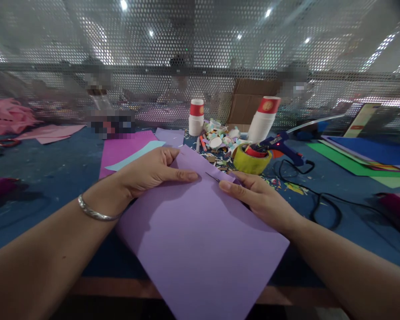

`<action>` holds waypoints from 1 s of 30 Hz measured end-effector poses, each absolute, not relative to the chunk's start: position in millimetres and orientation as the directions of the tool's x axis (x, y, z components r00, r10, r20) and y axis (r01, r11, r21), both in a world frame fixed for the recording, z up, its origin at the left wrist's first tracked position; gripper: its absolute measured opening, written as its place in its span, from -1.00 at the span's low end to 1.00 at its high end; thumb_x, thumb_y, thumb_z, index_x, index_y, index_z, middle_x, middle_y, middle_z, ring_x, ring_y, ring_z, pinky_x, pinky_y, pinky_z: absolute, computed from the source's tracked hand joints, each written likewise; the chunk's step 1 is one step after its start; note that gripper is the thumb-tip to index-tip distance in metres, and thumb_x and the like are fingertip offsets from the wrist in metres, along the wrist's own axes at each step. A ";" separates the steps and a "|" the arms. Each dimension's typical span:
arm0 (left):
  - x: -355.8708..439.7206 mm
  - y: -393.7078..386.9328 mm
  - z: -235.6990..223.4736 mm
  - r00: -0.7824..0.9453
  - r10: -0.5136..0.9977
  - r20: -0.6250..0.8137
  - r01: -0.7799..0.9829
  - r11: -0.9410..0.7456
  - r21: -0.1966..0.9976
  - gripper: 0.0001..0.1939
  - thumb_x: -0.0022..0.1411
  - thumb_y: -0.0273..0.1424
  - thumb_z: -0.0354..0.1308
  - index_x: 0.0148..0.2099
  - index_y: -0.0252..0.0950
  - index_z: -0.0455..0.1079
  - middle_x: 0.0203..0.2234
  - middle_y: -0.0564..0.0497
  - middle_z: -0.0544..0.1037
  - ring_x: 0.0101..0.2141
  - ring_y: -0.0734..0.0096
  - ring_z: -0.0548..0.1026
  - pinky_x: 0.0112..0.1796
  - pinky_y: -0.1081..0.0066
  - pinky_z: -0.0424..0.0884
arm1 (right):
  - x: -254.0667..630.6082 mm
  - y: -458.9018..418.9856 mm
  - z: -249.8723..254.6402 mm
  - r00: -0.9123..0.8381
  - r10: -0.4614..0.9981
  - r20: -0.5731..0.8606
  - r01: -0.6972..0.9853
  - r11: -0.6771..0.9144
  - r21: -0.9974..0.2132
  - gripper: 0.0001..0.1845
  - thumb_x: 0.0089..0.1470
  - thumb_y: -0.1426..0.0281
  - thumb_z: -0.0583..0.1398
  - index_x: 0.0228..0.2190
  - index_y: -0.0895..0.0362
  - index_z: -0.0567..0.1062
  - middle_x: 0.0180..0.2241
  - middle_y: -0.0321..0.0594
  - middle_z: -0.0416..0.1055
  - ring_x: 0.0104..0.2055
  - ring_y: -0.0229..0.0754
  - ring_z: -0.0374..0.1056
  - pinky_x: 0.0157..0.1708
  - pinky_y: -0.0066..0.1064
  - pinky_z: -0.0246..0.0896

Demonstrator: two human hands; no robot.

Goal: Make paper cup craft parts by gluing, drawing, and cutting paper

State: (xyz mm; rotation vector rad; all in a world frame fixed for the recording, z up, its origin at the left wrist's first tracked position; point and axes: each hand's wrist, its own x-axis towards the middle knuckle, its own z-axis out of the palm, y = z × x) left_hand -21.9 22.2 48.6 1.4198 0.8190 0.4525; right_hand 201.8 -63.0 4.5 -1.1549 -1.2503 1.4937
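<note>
A large sheet of purple paper [203, 240] hangs in front of me, tilted over the table's front edge. My left hand [163, 166] grips its far left side, thumb lying on top and the other fingers partly hidden behind. At the far right side, my right hand [253, 193] pinches the sheet between thumb and fingers. A thin dark line [212, 176] runs from the right thumb across the paper; whether it is a slit or a slim blade I cannot tell. Beside the right thumb the paper's edge curls up.
Stacked paper cups [196, 122] and a second leaning stack [262, 122] stand behind paper scraps [218, 135]. A blue glue gun [283, 144] rests on a yellow tape roll [252, 162], its black cord [320, 195] trailing right. Magenta paper [123, 149] and coloured sheets [370, 151] lie around.
</note>
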 end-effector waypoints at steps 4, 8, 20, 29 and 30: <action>-18.4 19.1 47.2 0.641 0.747 -0.177 0.173 0.085 0.981 -0.74 0.05 -0.39 0.48 -0.17 -0.25 0.62 -0.34 0.01 0.70 -0.38 0.37 0.65 -0.35 0.49 0.56 | 202.1 -62.2 4.7 -0.198 0.972 -0.126 -0.038 -0.136 -0.990 -0.52 -0.07 -0.01 0.40 -0.35 0.11 0.48 -0.50 -0.35 0.42 -0.50 -0.29 0.37 -0.54 -0.48 0.21; -13.7 16.2 46.1 0.653 0.724 -0.222 0.181 0.136 0.974 -0.72 0.03 -0.38 0.49 -0.16 -0.25 0.63 -0.37 0.01 0.70 -0.42 0.40 0.63 -0.38 0.50 0.55 | 201.7 -62.1 4.9 -0.206 0.970 -0.131 -0.031 -0.140 -0.990 -0.52 -0.12 0.02 0.44 -0.35 0.11 0.48 -0.50 -0.35 0.42 -0.49 -0.28 0.37 -0.54 -0.48 0.22; -7.7 13.2 41.6 0.689 0.675 -0.264 0.155 0.218 0.964 -0.70 0.01 -0.37 0.51 -0.15 -0.23 0.63 -0.33 0.02 0.71 -0.40 0.42 0.64 -0.32 0.47 0.56 | 205.0 -59.4 3.8 -0.191 0.978 -0.082 0.063 -0.072 -0.995 -0.54 -0.06 0.01 0.40 -0.37 0.11 0.46 -0.44 -0.31 0.40 -0.46 -0.28 0.29 -0.52 -0.47 0.15; -3.7 8.7 36.9 0.729 0.632 -0.263 0.155 0.222 0.963 -0.66 0.05 -0.33 0.49 -0.08 -0.17 0.63 -0.28 0.00 0.71 -0.35 0.37 0.64 -0.26 0.41 0.55 | 205.9 -59.1 0.6 -0.198 0.978 -0.059 0.102 -0.039 -0.994 -0.57 0.01 -0.02 0.35 -0.40 0.08 0.44 -0.46 -0.30 0.39 -0.46 -0.25 0.29 -0.52 -0.45 0.14; -3.5 8.3 36.2 0.732 0.626 -0.268 0.163 0.222 0.961 -0.64 0.04 -0.32 0.49 -0.08 -0.18 0.63 -0.28 -0.01 0.71 -0.34 0.37 0.64 -0.26 0.41 0.55 | 205.8 -59.3 0.7 -0.206 0.977 -0.060 0.099 -0.040 -0.994 -0.58 0.03 -0.01 0.34 -0.39 0.08 0.45 -0.47 -0.31 0.38 -0.46 -0.25 0.30 -0.51 -0.44 0.15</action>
